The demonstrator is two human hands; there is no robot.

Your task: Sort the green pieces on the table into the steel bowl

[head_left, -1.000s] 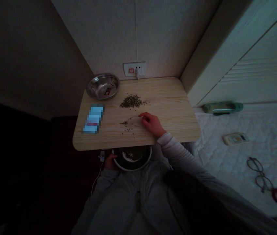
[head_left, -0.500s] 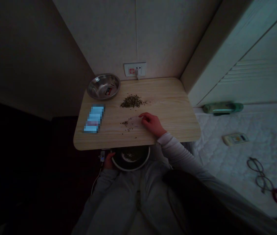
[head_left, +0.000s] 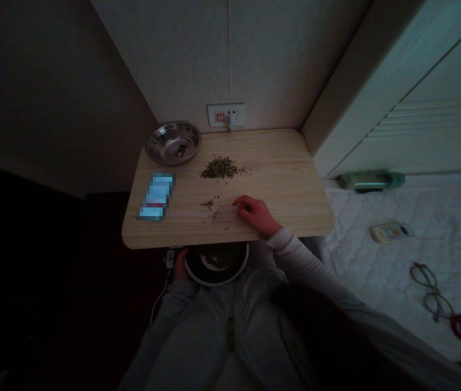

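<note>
Head view: near the front edge of the pale wooden surface [head_left: 295, 190], the right hand [head_left: 257, 214] has its grip pinched on 1 clear sheet [head_left: 225, 213], with bare wood to its right and the smaller seed pile [head_left: 208, 204] just beyond its left end. The sheet points left from the fingers, long axis roughly along that edge, while the left hand [head_left: 181, 265] grips the dark bowl [head_left: 216, 283] below it. Behind lie the larger seed pile [head_left: 219, 168] and, at the back left, 1 metal bowl [head_left: 173, 144], against a dim wall [head_left: 181, 60].
</note>
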